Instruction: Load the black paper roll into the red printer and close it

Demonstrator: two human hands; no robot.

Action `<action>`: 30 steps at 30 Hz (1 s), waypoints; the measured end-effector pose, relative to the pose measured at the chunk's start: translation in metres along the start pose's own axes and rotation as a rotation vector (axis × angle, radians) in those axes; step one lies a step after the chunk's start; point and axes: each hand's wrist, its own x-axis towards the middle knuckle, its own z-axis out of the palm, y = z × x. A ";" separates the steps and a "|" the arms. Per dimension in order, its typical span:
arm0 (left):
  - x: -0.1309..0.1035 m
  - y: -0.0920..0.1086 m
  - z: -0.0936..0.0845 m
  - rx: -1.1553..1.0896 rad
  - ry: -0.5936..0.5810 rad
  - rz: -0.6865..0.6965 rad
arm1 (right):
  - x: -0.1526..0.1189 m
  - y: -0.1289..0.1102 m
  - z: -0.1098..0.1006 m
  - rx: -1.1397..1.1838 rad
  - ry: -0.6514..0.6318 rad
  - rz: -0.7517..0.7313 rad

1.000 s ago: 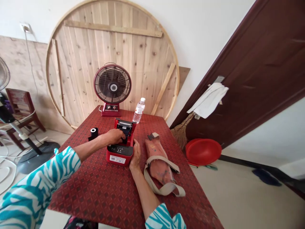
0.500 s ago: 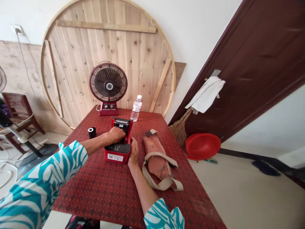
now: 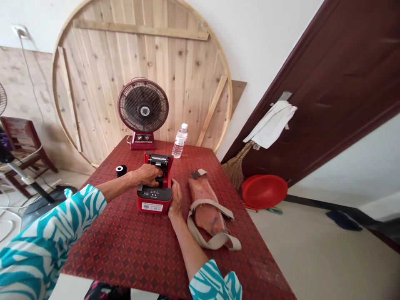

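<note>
A small red and black printer (image 3: 153, 207), apparently a label printer, stands on the table with its lid raised at the back. Into its open compartment reaches my left hand (image 3: 148, 174), fingers curled down; the fingertips and whatever they grip are hidden. My right hand (image 3: 175, 200) is pressed along the printer's right side, holding it, with the fingers pointing away from me. Left of the printer, beyond my left forearm, a small black roll (image 3: 121, 170) with a white core rests on the table.
Behind the printer are a dark red fan (image 3: 143, 110) and a water bottle (image 3: 180, 141). A worn orange pouch (image 3: 206, 208) with a beige strap lies right of my right hand. The patterned table (image 3: 131, 250) ends at the right above the floor, where a red basin (image 3: 265, 191) leans.
My left hand has shifted slightly left and lower inside the printer's compartment. My right hand stays against the printer's side. The camera view has moved a little.
</note>
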 end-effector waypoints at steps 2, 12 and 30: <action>-0.001 -0.001 -0.001 0.008 0.001 0.024 | 0.000 0.001 0.000 -0.013 -0.002 -0.003; -0.019 0.020 -0.022 -0.014 0.023 0.019 | -0.001 -0.003 0.001 0.000 0.000 0.007; -0.043 -0.106 -0.015 -0.506 0.628 -0.385 | -0.001 -0.008 -0.003 -0.004 -0.013 0.033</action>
